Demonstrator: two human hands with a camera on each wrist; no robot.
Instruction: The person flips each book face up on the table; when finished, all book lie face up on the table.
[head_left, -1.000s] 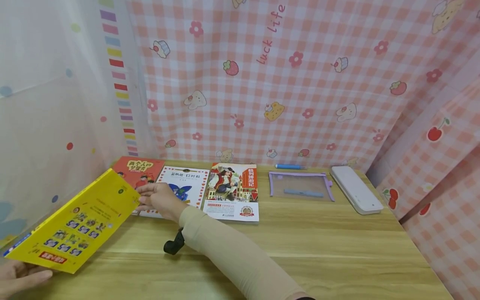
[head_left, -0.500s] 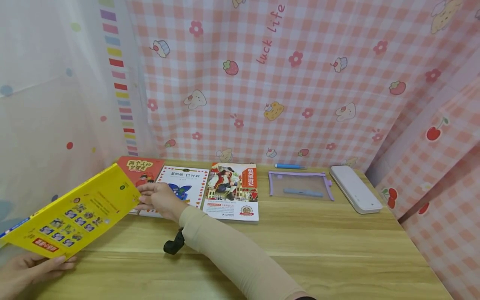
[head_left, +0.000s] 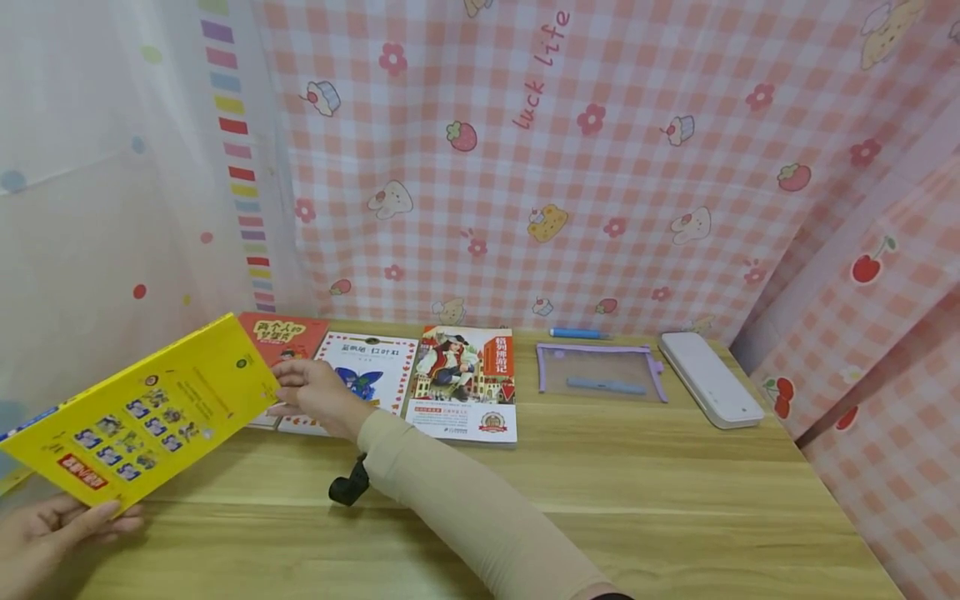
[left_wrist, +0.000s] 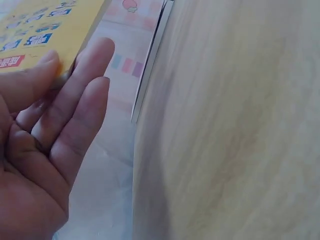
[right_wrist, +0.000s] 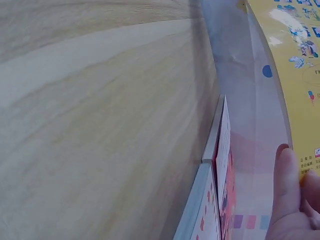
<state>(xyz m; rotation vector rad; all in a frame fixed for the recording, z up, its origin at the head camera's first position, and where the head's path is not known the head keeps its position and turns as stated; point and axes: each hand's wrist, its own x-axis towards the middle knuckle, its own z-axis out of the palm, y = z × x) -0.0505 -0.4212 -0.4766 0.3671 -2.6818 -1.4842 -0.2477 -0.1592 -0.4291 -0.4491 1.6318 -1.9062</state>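
A yellow book [head_left: 142,417], back cover toward me, is held tilted above the left side of the table. My left hand [head_left: 63,529] pinches its lower corner; in the left wrist view the thumb [left_wrist: 42,67] lies on the cover and the fingers are behind it. At the opposite edge, my right hand [head_left: 318,396] pinches the book's right corner, its fingertips also seen at the edge of the yellow cover [right_wrist: 295,110] in the right wrist view. Behind that hand, a red book [head_left: 262,329] and a white butterfly book [head_left: 367,354] are partly covered.
A third book with a pirate-like figure [head_left: 465,383] lies to the right of the butterfly book. Farther right are a blue pen [head_left: 577,332], a purple-edged mesh pouch [head_left: 600,362] with a blue pen inside, and a white case [head_left: 712,379]. Checked curtains [head_left: 450,183] border the table.
The yellow book's lower end has risen and swung left, showing its back cover more fully. My left hand has moved up with its thumb now on the cover; my right hand barely moved.
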